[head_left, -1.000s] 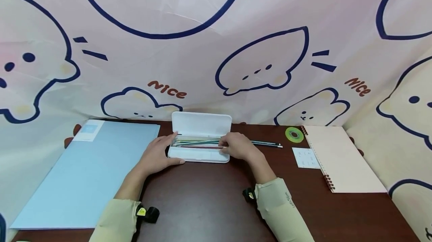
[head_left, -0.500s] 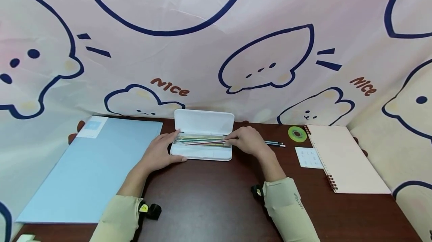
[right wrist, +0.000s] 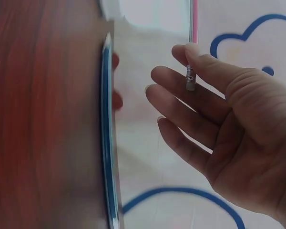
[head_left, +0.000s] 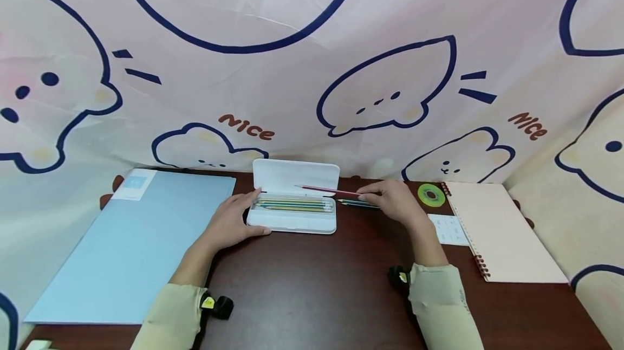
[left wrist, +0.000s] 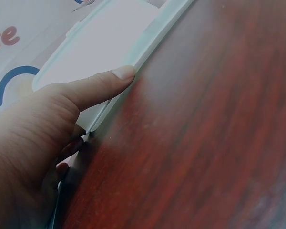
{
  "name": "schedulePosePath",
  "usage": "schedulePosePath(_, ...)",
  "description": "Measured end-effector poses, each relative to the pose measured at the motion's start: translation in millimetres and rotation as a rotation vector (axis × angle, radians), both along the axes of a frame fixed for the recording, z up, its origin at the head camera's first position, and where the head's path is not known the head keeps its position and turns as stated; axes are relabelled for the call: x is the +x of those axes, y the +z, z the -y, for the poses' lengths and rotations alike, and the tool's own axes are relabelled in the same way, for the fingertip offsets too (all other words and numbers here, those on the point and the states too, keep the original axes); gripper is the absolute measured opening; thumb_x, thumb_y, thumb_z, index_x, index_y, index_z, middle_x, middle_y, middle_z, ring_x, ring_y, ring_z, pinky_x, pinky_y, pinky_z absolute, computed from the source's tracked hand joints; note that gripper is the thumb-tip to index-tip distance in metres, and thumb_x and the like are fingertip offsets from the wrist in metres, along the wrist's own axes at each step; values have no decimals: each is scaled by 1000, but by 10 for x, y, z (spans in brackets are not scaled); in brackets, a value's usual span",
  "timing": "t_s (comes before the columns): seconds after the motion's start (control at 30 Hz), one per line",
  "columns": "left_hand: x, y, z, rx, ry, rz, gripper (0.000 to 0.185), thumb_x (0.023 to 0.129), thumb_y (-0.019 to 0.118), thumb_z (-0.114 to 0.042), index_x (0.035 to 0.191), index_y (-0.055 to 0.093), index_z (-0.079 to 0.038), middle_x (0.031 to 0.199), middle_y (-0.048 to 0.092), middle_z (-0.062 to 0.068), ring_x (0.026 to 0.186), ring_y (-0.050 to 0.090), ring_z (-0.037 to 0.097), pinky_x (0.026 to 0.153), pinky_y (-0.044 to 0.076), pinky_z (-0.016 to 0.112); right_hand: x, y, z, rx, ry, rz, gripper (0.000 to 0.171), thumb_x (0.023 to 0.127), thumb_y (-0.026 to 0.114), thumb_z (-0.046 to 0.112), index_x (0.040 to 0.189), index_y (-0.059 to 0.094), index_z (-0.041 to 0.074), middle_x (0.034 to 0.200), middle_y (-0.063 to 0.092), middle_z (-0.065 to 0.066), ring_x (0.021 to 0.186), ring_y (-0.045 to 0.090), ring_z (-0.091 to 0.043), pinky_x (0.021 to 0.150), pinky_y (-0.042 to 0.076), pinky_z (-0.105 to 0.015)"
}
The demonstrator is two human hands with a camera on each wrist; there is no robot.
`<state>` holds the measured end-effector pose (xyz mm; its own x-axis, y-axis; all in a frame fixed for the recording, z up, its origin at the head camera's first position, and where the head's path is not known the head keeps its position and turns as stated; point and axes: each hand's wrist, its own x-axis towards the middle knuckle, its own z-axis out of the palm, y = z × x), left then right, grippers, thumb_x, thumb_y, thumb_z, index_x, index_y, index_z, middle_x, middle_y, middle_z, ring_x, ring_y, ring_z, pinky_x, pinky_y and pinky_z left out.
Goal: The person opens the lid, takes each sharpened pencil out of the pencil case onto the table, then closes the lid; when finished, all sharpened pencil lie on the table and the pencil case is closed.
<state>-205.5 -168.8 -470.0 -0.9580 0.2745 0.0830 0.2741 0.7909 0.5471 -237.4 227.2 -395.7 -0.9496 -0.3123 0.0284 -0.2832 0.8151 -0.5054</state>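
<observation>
A white pencil case (head_left: 292, 225) lies at the back of the table with its lid raised. Several pencils (head_left: 292, 206) are lined up inside. My left hand (head_left: 228, 221) grips the case's left end, the thumb along the front edge; the left wrist view shows that thumb on the white rim (left wrist: 145, 50). Right of the case, my right hand (head_left: 394, 199) pinches a red pencil (head_left: 325, 190) near its eraser end between thumb and forefinger, the point facing left across the lid. Below it, dark pencils (head_left: 357, 203) lie on the table, partly hidden by the hand.
A large light-blue folder (head_left: 131, 252) covers the table's left side. At the right are a spiral notebook (head_left: 507, 236), a white card (head_left: 447, 229) partly under it and a green disc (head_left: 431, 195). A printed cloth (head_left: 292, 84) hangs close behind the case.
My right hand has lifted the red pencil out of the case and moved it right, over the dark pencils on the table. My left hand has stayed on the case.
</observation>
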Motion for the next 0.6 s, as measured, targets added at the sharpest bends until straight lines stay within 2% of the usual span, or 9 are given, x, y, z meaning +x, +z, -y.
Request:
schedulePosePath(0.17, 0, 13, 5, -9, -3, 1, 105, 76, 83, -56, 159, 35, -12, 155, 49, 17, 142, 40, 41, 116, 30, 63, 55, -45, -292, 14, -4, -16, 20, 98, 68, 27, 113, 80, 22, 109, 79, -1, 96, 69, -18, 82, 56, -40)
schedulePosePath(0.33, 3, 20, 4, -13, -2, 1, 104, 77, 83, -54, 159, 35, -12, 155, 49, 17, 142, 40, 41, 116, 30, 63, 96, -72, -549, 35, -27, -9, 21, 98, 68, 26, 114, 80, 20, 109, 79, -3, 98, 70, -20, 78, 56, -35)
schedulePosePath(0.47, 8, 26, -1, -10, -2, 9, 104, 77, 83, -54, 159, 35, -12, 155, 48, 18, 142, 40, 42, 116, 30, 63, 117, -69, -716, 45, -61, 4, 19, 97, 70, 23, 111, 81, 17, 102, 78, -5, 88, 65, -19, 71, 52, -31)
schedulePosePath(0.6, 0, 28, -5, -7, 0, 14, 104, 77, 82, -55, 159, 34, -13, 156, 48, 16, 142, 39, 41, 116, 30, 63, 127, -40, -837, 43, -92, 70, 21, 97, 69, 22, 112, 80, 13, 95, 73, -6, 80, 69, -16, 73, 55, -36)
